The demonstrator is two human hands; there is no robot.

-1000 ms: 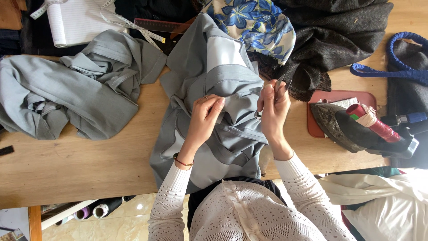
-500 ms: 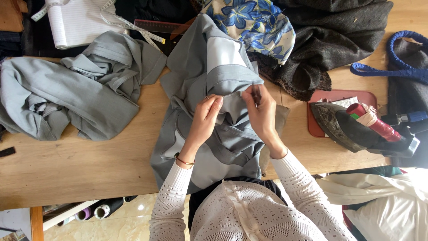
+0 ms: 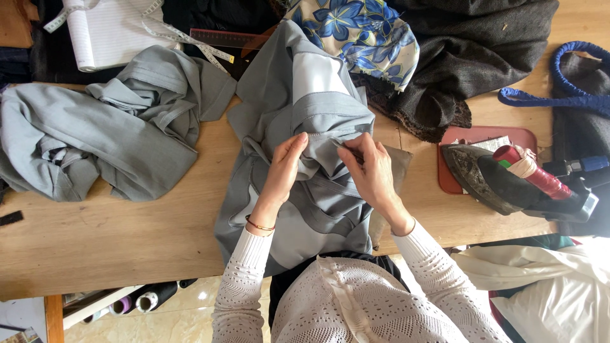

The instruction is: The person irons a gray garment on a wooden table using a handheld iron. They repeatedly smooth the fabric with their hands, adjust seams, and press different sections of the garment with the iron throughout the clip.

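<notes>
— Where was the garment (image 3: 298, 95) when you looked?

— Flat on the table (image 3: 114, 241), straight ahead of me, its near end hanging over the table's near edge toward my lap. It was grey, with a paler panel near the top and a stitched seam running across the middle.

— And your hands?

— Both were on that seam. My left hand (image 3: 283, 168) had its thumb and fingers pinched shut on a fold of the cloth just under the stitching. My right hand (image 3: 372, 171) was closed too, fingertips pressed together on the fabric right beside the left. I couldn't tell whether it also held something small between them; it was too fine to make out.

— How close were the two?

— Near, with a bunched ridge of cloth between them.

— What else lay around?

— A second grey garment (image 3: 95, 133) was heaped to my left, well apart from the one I worked. A tape measure (image 3: 184, 41) trailed over its top edge. Beyond my hands lay a blue floral cloth (image 3: 362, 35) and a dark coat (image 3: 483, 44). To my right an iron (image 3: 508, 181) lay on a red tray (image 3: 483, 136), and a blue strap (image 3: 559, 76) curved behind it.
</notes>
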